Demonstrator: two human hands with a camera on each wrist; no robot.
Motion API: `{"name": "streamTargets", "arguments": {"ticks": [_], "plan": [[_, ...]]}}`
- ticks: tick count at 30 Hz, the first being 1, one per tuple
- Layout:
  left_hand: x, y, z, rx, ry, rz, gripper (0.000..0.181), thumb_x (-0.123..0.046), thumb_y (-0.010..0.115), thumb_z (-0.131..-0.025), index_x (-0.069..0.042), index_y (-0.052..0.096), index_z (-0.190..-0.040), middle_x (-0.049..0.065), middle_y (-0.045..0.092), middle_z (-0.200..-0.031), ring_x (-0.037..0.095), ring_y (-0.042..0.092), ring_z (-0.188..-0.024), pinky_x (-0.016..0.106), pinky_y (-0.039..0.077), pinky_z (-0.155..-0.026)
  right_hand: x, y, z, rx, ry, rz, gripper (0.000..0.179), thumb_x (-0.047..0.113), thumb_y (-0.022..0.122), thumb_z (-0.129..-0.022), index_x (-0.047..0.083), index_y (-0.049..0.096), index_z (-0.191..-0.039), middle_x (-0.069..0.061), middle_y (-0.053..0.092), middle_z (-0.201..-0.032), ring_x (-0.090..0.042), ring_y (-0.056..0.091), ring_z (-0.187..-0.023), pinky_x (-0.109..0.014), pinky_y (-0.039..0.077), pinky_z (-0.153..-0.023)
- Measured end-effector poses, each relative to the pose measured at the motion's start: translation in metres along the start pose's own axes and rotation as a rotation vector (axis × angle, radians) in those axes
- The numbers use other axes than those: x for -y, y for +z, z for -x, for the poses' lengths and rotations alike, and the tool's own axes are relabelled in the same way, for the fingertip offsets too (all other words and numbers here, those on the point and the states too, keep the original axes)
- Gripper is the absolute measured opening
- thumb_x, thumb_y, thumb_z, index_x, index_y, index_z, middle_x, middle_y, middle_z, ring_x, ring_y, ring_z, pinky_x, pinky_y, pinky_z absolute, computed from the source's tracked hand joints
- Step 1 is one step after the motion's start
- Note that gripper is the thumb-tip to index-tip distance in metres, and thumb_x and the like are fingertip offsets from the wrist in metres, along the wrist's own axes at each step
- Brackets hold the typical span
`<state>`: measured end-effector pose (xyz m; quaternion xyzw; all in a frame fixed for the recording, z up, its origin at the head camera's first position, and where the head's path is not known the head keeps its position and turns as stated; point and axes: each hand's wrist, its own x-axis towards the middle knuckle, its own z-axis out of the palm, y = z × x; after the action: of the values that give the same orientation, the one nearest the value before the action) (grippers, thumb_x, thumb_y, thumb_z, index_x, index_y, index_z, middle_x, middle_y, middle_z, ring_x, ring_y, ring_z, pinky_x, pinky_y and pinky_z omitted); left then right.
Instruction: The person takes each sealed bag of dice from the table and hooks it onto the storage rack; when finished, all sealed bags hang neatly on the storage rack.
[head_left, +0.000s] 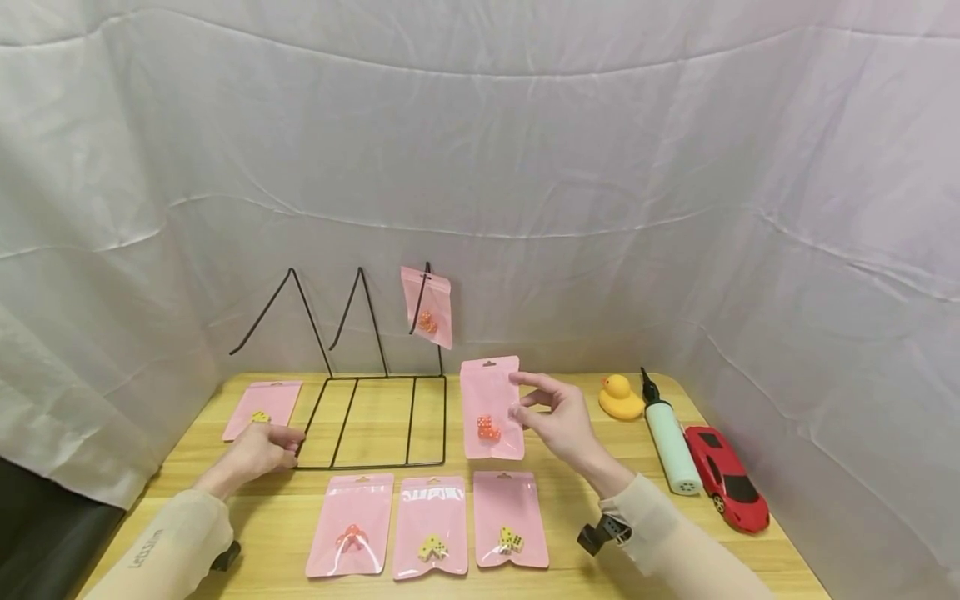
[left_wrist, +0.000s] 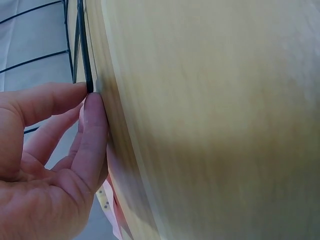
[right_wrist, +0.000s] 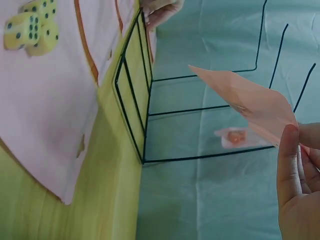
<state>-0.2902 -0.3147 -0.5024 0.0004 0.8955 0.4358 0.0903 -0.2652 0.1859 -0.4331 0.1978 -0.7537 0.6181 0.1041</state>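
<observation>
My right hand (head_left: 558, 417) pinches the right edge of a pink zip bag (head_left: 491, 387) with orange-red dice (head_left: 487, 428) in its lower part; the bag is raised upright above the table. At the front left corner of the black wire rack (head_left: 375, 465), my left hand (head_left: 258, 457) pinches the rack's wire between thumb and fingers, as the left wrist view shows at the wire (left_wrist: 85, 55). A similar pink bag (head_left: 438, 292) with orange dice hangs on the rack's rightmost hook. The other two hooks carry no bag.
In front of the rack lie three pink bags: one with red dice (head_left: 351, 517) and two with yellow dice (head_left: 433, 508). Another bag (head_left: 273, 400) lies left of the rack. A rubber duck (head_left: 621, 400), a hand pump (head_left: 673, 446) and a red toy car (head_left: 726, 475) stand at right.
</observation>
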Motion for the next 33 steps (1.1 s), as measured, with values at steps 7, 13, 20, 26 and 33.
{"name": "streamTargets", "arguments": {"ticks": [7,13,20,26,33], "plan": [[0.001,0.000,-0.001,0.000,0.014,-0.004,0.054,0.008,0.077,-0.086,0.018,0.067,-0.138,0.017,0.076,-0.107,0.015,0.063,-0.091,0.020,0.059,-0.071,0.013,0.001,0.001,0.026,-0.078,-0.029,0.047,-0.015,0.078,-0.092,-0.012,0.071,-0.138,-0.042,0.075,-0.110,-0.001,0.076,-0.080,-0.029,0.070,-0.071],[0.000,0.000,-0.001,-0.007,0.022,-0.017,0.053,0.008,0.077,-0.086,0.018,0.068,-0.137,0.017,0.076,-0.106,0.015,0.063,-0.090,0.020,0.058,-0.070,0.025,0.004,0.002,0.045,-0.149,-0.026,0.048,-0.016,0.080,-0.090,-0.011,0.072,-0.137,-0.038,0.075,-0.112,-0.001,0.076,-0.085,-0.031,0.070,-0.071],[0.002,0.001,-0.001,-0.014,0.037,-0.036,0.052,0.008,0.077,-0.085,0.019,0.068,-0.136,0.020,0.076,-0.105,0.015,0.063,-0.089,0.019,0.057,-0.069,0.036,0.008,0.003,0.058,-0.217,-0.026,0.043,-0.016,0.080,-0.091,-0.013,0.072,-0.133,-0.038,0.077,-0.102,0.000,0.078,-0.083,-0.030,0.070,-0.070],[-0.001,0.001,0.001,-0.017,0.023,-0.029,0.053,0.007,0.078,-0.085,0.017,0.069,-0.136,0.020,0.076,-0.107,0.014,0.063,-0.090,0.019,0.057,-0.070,0.040,0.011,0.003,0.055,-0.251,-0.023,0.041,-0.017,0.080,-0.090,-0.013,0.074,-0.130,-0.037,0.077,-0.107,0.001,0.079,-0.085,-0.028,0.069,-0.070],[-0.001,0.001,0.001,-0.017,0.015,-0.027,0.053,0.008,0.077,-0.085,0.017,0.069,-0.136,0.021,0.076,-0.109,0.015,0.063,-0.091,0.019,0.057,-0.071,0.046,0.016,0.004,0.083,-0.298,-0.029,0.040,-0.018,0.081,-0.089,-0.013,0.074,-0.128,-0.036,0.076,-0.116,0.002,0.078,-0.091,-0.026,0.069,-0.074]]}}
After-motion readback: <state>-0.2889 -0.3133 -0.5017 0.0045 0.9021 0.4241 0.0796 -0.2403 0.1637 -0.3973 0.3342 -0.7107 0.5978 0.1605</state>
